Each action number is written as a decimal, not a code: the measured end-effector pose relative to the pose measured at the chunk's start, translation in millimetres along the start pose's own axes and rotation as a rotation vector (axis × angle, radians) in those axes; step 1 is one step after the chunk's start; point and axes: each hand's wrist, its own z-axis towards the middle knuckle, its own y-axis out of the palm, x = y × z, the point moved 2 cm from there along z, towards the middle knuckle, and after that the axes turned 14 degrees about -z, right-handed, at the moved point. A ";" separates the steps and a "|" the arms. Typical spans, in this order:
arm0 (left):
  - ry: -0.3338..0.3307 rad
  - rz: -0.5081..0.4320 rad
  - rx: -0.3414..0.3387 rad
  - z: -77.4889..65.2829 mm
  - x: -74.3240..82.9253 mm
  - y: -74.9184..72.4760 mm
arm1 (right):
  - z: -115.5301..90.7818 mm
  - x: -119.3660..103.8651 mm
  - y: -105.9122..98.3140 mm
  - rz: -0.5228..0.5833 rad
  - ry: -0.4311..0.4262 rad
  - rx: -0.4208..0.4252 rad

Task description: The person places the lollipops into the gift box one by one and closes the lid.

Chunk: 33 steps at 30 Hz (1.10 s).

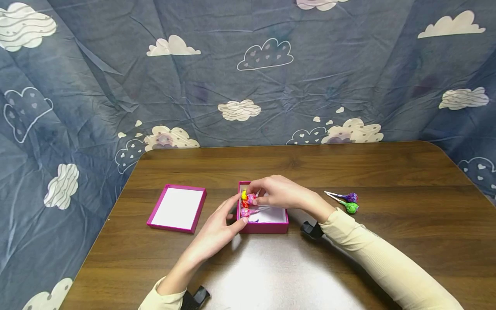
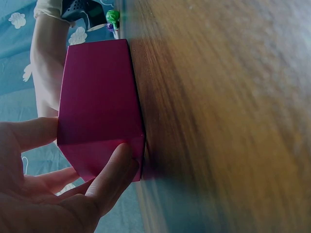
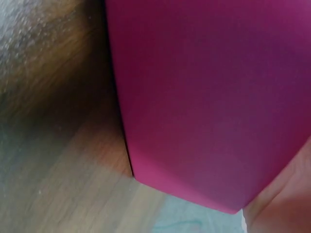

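Nearest to me, in front of the open-topped magenta box with a white inside [image 1: 264, 228] and off to its left, a black wrist device [image 1: 196, 297] sits beneath my cream cloth cuff [image 1: 166, 292]. My left hand [image 1: 217, 228] reaches from there to the box's left side: my thumb lies at the rim by the front corner, my other fingers [image 2: 114, 172] bend against the outer left wall, moderately spread, and I grip the box between them. A second black wrist device [image 1: 312, 230], under my right forearm, is just to the right of the box. Inside the box, going away from me along its left wall, are a small purple-blue piece too covered to make out [image 1: 253, 221], a pink lollipop with its stick pointing right [image 1: 245, 212], a shiny red-wrapped sweet [image 1: 245, 203] and a bright yellow-wrapped sweet [image 1: 244, 195]. My right hand [image 1: 282, 192] comes in over the box's right side, fingers curled, thumb and forefinger almost together, pinching a round pink-wrapped lollipop [image 1: 251, 198] inside the box near the left wall. Well to the left of the box, a magenta lid [image 1: 176, 209] lies white inside up on the brown wood-grain table [image 1: 294, 165]. Well to the box's right, a green-wrapped lollipop [image 1: 351, 208] lies beside a purple-wrapped lollipop [image 1: 351, 197], white sticks pointing boxward. Farthest, behind the box, hangs a creased blue-grey cloth with cloud prints [image 1: 209, 86].
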 end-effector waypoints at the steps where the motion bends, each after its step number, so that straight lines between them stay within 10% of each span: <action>1: -0.001 0.000 0.000 -0.1 0.1 -0.1 | 0.8 -0.4 0.6 -0.016 0.000 -0.005; 33: 0.018 0.004 0.008 -0.2 1.3 0.1 | -3.0 1.2 4.5 -0.084 -0.040 0.105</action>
